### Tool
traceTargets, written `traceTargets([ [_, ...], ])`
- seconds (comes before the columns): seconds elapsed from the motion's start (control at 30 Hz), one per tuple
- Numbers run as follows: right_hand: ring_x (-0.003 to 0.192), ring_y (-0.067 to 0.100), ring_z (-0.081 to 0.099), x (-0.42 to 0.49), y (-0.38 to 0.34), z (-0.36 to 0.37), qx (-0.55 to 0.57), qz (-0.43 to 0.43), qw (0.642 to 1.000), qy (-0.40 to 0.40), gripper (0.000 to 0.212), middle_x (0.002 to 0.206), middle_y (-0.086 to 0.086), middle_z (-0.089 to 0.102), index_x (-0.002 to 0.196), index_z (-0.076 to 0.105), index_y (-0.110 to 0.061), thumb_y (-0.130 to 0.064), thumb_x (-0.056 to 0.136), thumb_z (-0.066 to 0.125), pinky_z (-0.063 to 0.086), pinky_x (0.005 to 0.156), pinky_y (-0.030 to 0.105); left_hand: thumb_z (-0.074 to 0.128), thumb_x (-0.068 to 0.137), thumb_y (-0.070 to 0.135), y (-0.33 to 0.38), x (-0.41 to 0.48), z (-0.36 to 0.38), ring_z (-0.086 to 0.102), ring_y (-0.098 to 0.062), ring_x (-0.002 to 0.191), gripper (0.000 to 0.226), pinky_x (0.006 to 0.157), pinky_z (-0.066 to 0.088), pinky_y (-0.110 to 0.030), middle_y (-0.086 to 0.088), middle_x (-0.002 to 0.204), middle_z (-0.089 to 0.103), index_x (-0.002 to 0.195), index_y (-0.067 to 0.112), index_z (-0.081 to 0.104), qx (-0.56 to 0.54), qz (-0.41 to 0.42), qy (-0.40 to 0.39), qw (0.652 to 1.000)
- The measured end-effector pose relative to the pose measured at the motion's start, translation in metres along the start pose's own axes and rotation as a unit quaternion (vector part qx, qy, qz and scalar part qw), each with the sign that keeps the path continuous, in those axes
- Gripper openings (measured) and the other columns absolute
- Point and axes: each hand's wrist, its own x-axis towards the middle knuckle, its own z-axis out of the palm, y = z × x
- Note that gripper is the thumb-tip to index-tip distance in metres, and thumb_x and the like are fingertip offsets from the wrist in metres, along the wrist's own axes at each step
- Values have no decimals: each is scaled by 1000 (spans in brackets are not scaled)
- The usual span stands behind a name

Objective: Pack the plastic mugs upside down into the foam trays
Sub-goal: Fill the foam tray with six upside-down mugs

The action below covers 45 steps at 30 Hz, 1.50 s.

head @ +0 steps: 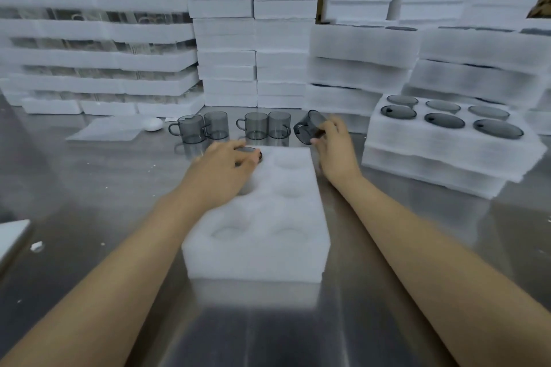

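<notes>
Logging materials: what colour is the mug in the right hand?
Translucent smoky grey; the mug shows best in the head view.

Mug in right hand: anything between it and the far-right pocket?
Nothing visible. Right hand holds the mug just beyond the tray; the far-right pocket is empty; left hand grips a second mug in the next pocket.
</notes>
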Motion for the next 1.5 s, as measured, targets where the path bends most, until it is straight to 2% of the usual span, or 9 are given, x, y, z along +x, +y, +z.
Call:
traceTargets([
  [0.2,124,-12,32,-58,-26,-50,97,-52,993,50,6,146,13,33,98,56,3,2,91,56,42,97,26,57,92,46,-8,0,0,19,-15,146,78,119,16,-35,4,160,18,154,20,17,-206,-113,-28,972],
  [0.3,123,9,43,-79,-32,-66,145,-51,986,67,8,133,5,41,97,57,3,4,89,58,45,100,40,66,87,37,-4,-2,-2,37,-11,131,73,101,29,-24,10,143,37,148,18,30,-317,-157,-22,935],
  [0.4,112,-3,44,-83,-35,-72,160,-40,981,101,15,126,6,42,99,56,1,4,86,63,46,97,47,61,92,25,6,-9,4,51,-14,114,56,87,37,-25,4,133,45,141,17,36,-369,-196,30,908],
  [0.53,120,19,45,-74,-39,-75,186,-44,969,154,56,123,1,39,129,46,1,3,79,71,45,99,49,61,92,23,28,-16,30,58,-16,103,40,80,48,-27,-4,130,56,128,12,47,-420,-182,60,887],
  [0.73,110,2,41,-70,-36,-80,147,-52,976,154,61,119,-3,37,126,54,-9,-10,72,82,52,89,43,54,93,16,23,-6,39,63,-16,82,40,65,50,-26,-6,106,63,132,11,50,-579,-181,57,793],
  [1.0,116,5,43,-69,-32,-82,158,-79,976,131,60,121,-2,42,123,54,-6,-9,70,83,48,93,45,48,94,8,15,0,43,63,-10,86,29,70,47,-25,8,103,61,113,28,55,-544,-124,58,828],
  [1.13,117,-3,46,-68,-31,-81,205,-38,975,76,61,124,-15,46,134,47,-11,-10,80,76,46,99,31,47,94,6,14,-1,43,63,-11,80,30,69,48,-25,4,100,63,113,27,56,-551,-118,53,825],
  [1.27,128,4,43,-70,-33,-82,264,9,964,-26,49,141,-3,45,139,44,-14,-8,92,60,42,105,28,47,94,5,14,-1,44,64,-9,79,31,65,48,-21,4,101,63,117,24,55,-550,-112,53,826],
  [1.5,134,9,39,-69,-29,-85,223,-41,973,-39,32,149,1,34,125,57,-4,-5,94,57,38,105,21,48,94,6,12,2,45,62,-13,82,28,72,47,-26,0,103,62,110,26,58,-544,-106,52,831],
])
